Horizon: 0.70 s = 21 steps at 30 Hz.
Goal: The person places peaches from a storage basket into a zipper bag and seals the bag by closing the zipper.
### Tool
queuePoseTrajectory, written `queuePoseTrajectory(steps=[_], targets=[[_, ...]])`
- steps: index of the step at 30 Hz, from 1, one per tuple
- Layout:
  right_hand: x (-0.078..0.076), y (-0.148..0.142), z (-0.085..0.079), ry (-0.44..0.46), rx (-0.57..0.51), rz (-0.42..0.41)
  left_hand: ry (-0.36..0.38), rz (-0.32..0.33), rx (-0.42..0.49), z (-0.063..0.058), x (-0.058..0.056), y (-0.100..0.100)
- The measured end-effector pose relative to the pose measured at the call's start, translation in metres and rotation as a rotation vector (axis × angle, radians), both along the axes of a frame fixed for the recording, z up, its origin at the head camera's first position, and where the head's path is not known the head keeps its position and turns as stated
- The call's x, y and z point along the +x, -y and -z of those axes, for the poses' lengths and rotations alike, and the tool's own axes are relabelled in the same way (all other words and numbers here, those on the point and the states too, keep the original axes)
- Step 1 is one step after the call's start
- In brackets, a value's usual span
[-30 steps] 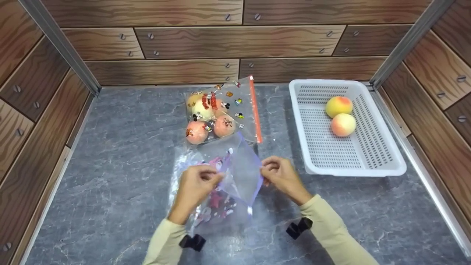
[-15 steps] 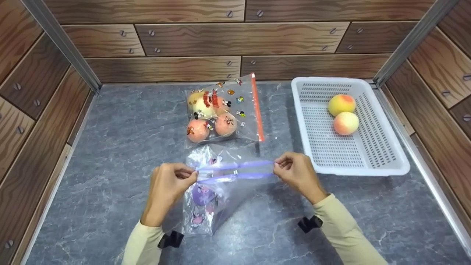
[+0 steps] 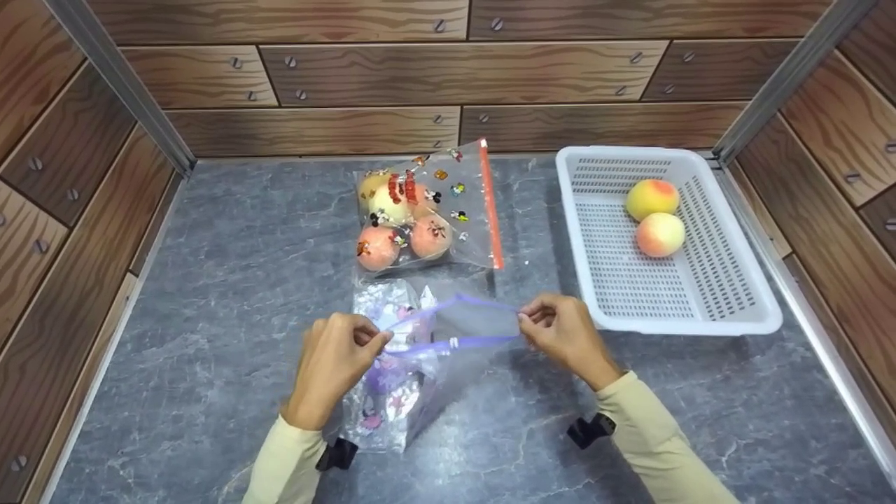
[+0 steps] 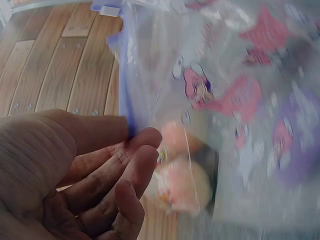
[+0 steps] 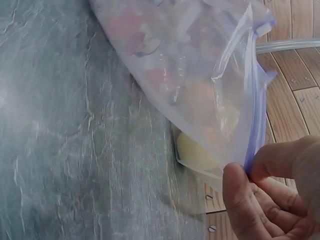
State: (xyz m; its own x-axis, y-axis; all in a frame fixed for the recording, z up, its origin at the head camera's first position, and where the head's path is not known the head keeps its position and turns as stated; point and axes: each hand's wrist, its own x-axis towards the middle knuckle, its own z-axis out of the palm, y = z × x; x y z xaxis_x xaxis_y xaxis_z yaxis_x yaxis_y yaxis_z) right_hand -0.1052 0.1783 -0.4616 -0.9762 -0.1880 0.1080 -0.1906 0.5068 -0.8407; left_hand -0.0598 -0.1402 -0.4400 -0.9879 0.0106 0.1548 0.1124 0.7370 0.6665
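A clear zip bag (image 3: pixel 392 406) with a purple rim and pink and purple cartoon prints is held between both hands. My left hand (image 3: pixel 336 360) pinches the left end of its rim. The right hand (image 3: pixel 560 332) pinches the opposite end. Between them the mouth gapes, with its two purple edges apart. In the left wrist view, thumb and forefinger grip the purple strip (image 4: pixel 126 95) and the other fingers curl loosely. The right wrist view shows thumb and fingertips on the purple rim (image 5: pixel 257 120). No fruit shows inside this bag.
Just behind lies a second zip bag (image 3: pixel 476 182) with a red-orange strip, holding several peaches (image 3: pixel 378 248). A white perforated basket (image 3: pixel 616 294) stands at the right with two peaches (image 3: pixel 660 234) in it. Wood-patterned walls (image 3: pixel 350 73) surround the grey marbled tabletop (image 3: pixel 231 280).
Both hands spread apart and the bag's rim swung from upright to stretched left to right. Lately the left hand moved slightly back inward, and the mouth widened.
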Motion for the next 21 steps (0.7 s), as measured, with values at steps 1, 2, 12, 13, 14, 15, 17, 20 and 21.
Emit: queuePoseTrajectory(steps=[1, 2, 12, 13, 14, 15, 17, 20, 21], targets=[[0.001, 0.0, 0.001, 0.022, -0.019, -0.008, 0.018, 0.006, 0.025, 0.0, -0.001, -0.003], [0.001, 0.0, 0.002, 0.045, -0.037, -0.017, 0.045, 0.022, 0.068, -0.001, -0.002, -0.005], [0.006, 0.004, 0.008, 0.17, -0.146, -0.039, 0.21, 0.124, 0.463, 0.011, -0.011, -0.025], [0.006, 0.004, 0.008, 0.172, -0.149, -0.045, 0.196, 0.11, 0.438, 0.012, -0.011, -0.026], [0.006, 0.004, 0.008, 0.176, -0.153, -0.051, 0.183, 0.097, 0.413, 0.012, -0.011, -0.027], [0.006, 0.005, 0.007, 0.177, -0.154, -0.055, 0.173, 0.085, 0.396, 0.011, -0.011, -0.027], [0.006, 0.005, 0.006, 0.172, -0.153, -0.063, 0.163, 0.072, 0.378, 0.011, -0.011, -0.028], [0.005, 0.006, 0.005, 0.175, -0.154, -0.076, 0.162, 0.086, 0.403, 0.01, -0.011, -0.03], [0.005, 0.007, 0.005, 0.177, -0.156, -0.083, 0.163, 0.088, 0.414, 0.01, -0.011, -0.031]])
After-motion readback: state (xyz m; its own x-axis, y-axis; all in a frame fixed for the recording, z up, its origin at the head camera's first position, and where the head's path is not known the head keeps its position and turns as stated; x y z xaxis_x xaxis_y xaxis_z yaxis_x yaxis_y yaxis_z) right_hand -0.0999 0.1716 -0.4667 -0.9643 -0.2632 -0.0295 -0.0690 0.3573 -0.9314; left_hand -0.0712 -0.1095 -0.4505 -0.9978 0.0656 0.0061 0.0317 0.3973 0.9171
